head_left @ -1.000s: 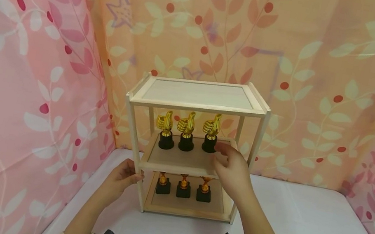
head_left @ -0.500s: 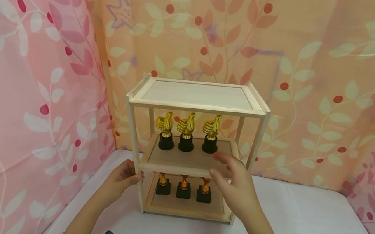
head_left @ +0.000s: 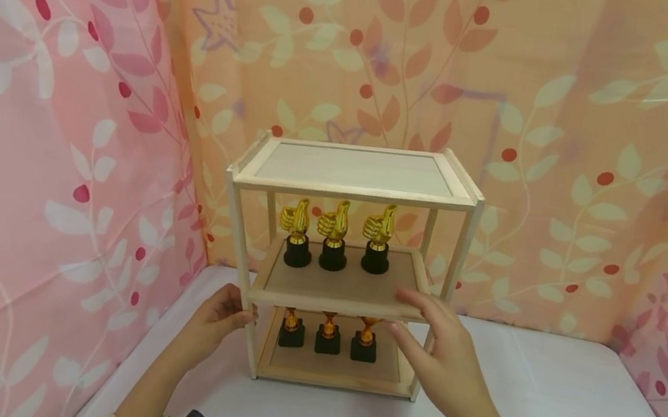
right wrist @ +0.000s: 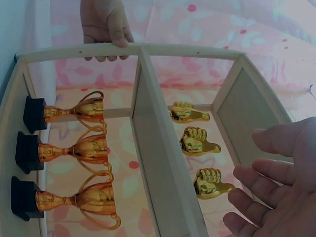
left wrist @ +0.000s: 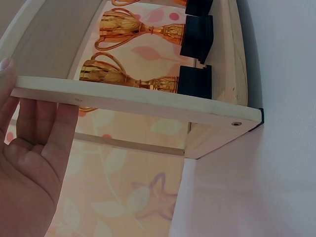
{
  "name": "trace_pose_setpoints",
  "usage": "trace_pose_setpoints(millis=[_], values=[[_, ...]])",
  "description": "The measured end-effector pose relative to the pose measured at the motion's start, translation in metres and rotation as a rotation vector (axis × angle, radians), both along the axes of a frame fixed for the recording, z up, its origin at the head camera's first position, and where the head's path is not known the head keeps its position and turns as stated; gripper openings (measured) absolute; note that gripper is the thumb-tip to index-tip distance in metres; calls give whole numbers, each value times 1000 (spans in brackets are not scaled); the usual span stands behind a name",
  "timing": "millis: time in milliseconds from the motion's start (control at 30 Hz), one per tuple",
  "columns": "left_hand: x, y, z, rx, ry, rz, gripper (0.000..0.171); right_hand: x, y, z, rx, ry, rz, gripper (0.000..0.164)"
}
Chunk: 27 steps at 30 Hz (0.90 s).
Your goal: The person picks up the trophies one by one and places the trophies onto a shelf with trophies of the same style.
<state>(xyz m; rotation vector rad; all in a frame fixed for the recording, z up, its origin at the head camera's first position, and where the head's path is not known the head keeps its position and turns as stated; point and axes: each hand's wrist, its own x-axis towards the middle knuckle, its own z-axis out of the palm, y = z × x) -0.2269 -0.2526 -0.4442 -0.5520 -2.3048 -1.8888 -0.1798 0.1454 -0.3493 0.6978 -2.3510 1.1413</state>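
A small wooden three-tier shelf stands on the white table. On its middle tier are three gold thumbs-up trophies with round black bases, the rightmost thumbs-up trophy set slightly apart. Three gold cup trophies with square black bases occupy the bottom tier; the middle tier hides their tops in the head view, but whole cup trophies show in the right wrist view. My left hand grips the left front post, thumb on one side and fingers on the other. Holding nothing, my right hand hovers before the right front post, fingers spread.
The white tablecloth extends on both sides of the shelf. Behind hangs an orange leaf-patterned curtain, and a pink curtain lines the left side. The shelf's top tier is a flat panel with raised side rails.
My right hand has drawn away from the rightmost thumbs-up trophy, moving right and down out of the middle tier, its fingers opening. My left hand stays on the post.
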Motion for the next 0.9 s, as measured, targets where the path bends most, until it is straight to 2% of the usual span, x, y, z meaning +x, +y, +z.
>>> trace_pose_setpoints(millis=[300, 500, 733, 900], values=[[0, -2, 0, 1, 32, -24, 27, 6, 22, -8, 66, 168, -8, 52], [-1, 0, -1, 6, 16, -4, 26, 7, 37, -12, 91, 249, -6, 55], [-1, -1, -2, 1, 14, -3, 27, 9, 56, -16, 115, 294, -28, 59], [-1, -1, -1, 1, -3, 5, 28, 10, 71, -19, 117, 264, -51, 59]])
